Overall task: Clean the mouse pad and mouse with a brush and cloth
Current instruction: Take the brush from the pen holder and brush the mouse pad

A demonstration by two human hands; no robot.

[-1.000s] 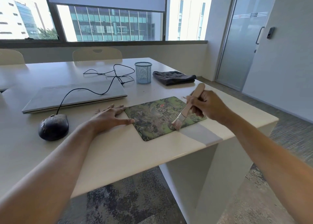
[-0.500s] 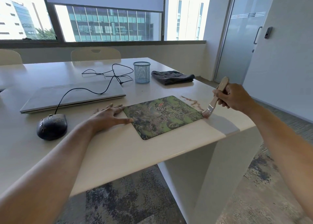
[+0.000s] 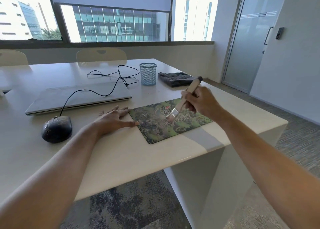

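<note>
Now the right hand (image 3: 202,102) curls its fingers and thumb round the pale wooden handle of a flat paintbrush (image 3: 183,101), whose bristles touch the middle of the green patterned rectangular mouse pad (image 3: 155,126). The pad lies near the right front corner of the white table (image 3: 121,156). The left hand (image 3: 114,119) rests flat, fingers straight, at the pad's left edge, its thumb tip touching it. A black corded mouse (image 3: 56,129) sits well to the left. A dark grey folded cloth (image 3: 174,78) lies far right, beside a blue mesh cup (image 3: 148,74).
</note>
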